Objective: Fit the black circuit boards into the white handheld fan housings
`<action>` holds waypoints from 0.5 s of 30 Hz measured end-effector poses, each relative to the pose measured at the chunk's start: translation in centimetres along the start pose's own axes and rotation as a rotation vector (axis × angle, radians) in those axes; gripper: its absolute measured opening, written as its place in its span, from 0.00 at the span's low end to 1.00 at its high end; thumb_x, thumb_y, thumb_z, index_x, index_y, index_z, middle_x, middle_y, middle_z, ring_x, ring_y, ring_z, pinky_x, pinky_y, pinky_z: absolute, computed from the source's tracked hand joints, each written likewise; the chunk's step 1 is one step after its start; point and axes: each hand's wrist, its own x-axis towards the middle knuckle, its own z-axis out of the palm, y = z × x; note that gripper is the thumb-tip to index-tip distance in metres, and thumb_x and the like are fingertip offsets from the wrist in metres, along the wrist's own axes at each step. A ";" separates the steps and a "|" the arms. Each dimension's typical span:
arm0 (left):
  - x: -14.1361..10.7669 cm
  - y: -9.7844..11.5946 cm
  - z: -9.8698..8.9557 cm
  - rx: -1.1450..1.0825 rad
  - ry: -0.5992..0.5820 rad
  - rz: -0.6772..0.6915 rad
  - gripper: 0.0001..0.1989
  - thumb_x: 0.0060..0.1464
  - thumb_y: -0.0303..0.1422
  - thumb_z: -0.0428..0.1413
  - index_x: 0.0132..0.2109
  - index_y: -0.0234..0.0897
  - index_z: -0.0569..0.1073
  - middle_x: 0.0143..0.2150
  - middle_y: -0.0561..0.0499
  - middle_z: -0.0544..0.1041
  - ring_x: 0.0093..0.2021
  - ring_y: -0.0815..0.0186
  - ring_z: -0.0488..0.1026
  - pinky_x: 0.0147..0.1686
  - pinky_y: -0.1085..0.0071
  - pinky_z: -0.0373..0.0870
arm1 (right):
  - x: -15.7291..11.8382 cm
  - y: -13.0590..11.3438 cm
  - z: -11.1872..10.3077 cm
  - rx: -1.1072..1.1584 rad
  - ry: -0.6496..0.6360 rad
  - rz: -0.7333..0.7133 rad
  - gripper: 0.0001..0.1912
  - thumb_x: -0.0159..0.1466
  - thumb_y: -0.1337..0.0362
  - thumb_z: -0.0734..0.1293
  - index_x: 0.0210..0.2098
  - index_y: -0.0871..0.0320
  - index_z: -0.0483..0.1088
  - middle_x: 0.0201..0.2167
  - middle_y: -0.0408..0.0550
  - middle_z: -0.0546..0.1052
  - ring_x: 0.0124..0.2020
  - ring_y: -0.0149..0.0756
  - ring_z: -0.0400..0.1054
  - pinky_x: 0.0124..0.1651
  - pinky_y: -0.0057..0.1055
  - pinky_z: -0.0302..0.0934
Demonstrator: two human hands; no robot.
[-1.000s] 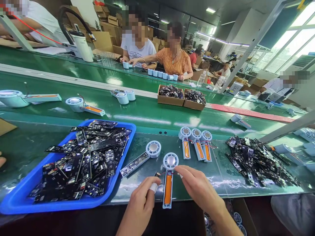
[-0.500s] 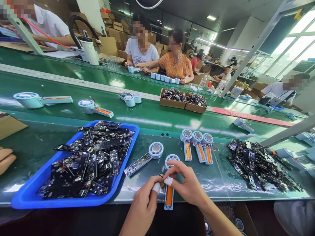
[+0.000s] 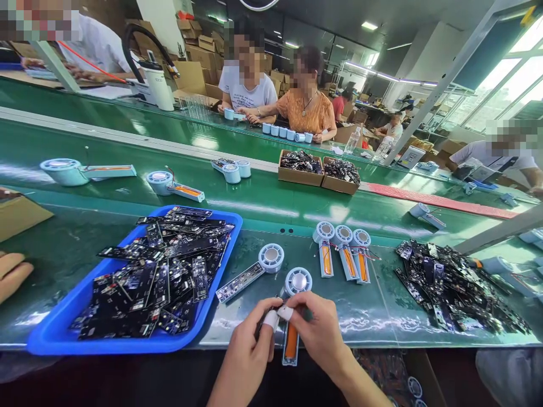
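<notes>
A light-blue handheld fan body with a round grille lies near the bench edge, its open handle showing an orange strip. Over that handle my two hands meet, fingertips almost touching. A dark, narrow circuit board, mostly hidden by the fingers, is pinched in my left hand. Thumb and forefinger of my right hand are closed together beside it; what they grip is too small to make out. White tape wraps both thumbs. Just left and behind lies another fan with a circuit board along its handle.
A blue tray heaped with circuit boards stands on the left, near another person's hand. Three open fans lie behind my right hand. Loose boards are piled at right. Across the green belt several people sit working.
My right fingers have come down from the fan's round head to the tips of my left hand, uncovering the grille. The view has shifted slightly.
</notes>
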 end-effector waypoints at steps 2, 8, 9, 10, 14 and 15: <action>-0.1 0.2 -0.2 0.018 -0.009 0.009 0.22 0.57 0.43 0.48 0.52 0.36 0.73 0.16 0.61 0.61 0.18 0.68 0.57 0.19 0.73 0.55 | 0.2 -0.1 -0.4 0.050 -0.052 0.025 0.05 0.65 0.66 0.71 0.32 0.57 0.77 0.26 0.43 0.79 0.26 0.30 0.71 0.32 0.23 0.65; 0.0 0.3 -0.3 -0.001 -0.056 -0.017 0.22 0.59 0.45 0.48 0.52 0.35 0.71 0.16 0.62 0.62 0.17 0.69 0.57 0.20 0.73 0.54 | 0.4 -0.8 -2.0 0.216 -0.231 -0.040 0.10 0.69 0.68 0.67 0.45 0.53 0.79 0.43 0.49 0.82 0.44 0.36 0.77 0.49 0.30 0.69; 0.1 0.2 -0.3 -0.008 -0.064 -0.025 0.23 0.59 0.45 0.48 0.54 0.35 0.71 0.16 0.62 0.62 0.18 0.68 0.57 0.20 0.73 0.55 | 0.4 -0.9 -2.2 0.229 -0.242 -0.048 0.12 0.69 0.69 0.66 0.48 0.52 0.79 0.44 0.49 0.81 0.45 0.36 0.76 0.49 0.31 0.70; 0.1 0.0 -0.3 -0.009 -0.073 -0.023 0.23 0.59 0.45 0.48 0.54 0.35 0.71 0.17 0.62 0.62 0.18 0.68 0.58 0.20 0.73 0.55 | 0.4 -0.9 -2.3 0.233 -0.247 -0.047 0.13 0.69 0.69 0.65 0.49 0.52 0.78 0.45 0.49 0.81 0.45 0.36 0.76 0.49 0.31 0.70; 0.2 -0.7 -0.4 0.090 -0.067 0.064 0.23 0.59 0.46 0.50 0.52 0.35 0.74 0.18 0.60 0.62 0.19 0.68 0.59 0.19 0.73 0.55 | 0.1 -0.4 -2.4 0.189 -0.204 0.001 0.15 0.68 0.71 0.65 0.52 0.52 0.75 0.44 0.47 0.82 0.45 0.36 0.77 0.50 0.31 0.70; 0.2 -0.8 -0.4 0.123 -0.054 0.090 0.22 0.59 0.46 0.49 0.51 0.36 0.75 0.19 0.60 0.62 0.20 0.67 0.61 0.19 0.73 0.56 | 0.0 -0.3 -2.3 0.170 -0.184 -0.006 0.16 0.68 0.71 0.65 0.53 0.52 0.74 0.43 0.47 0.82 0.44 0.36 0.77 0.51 0.31 0.70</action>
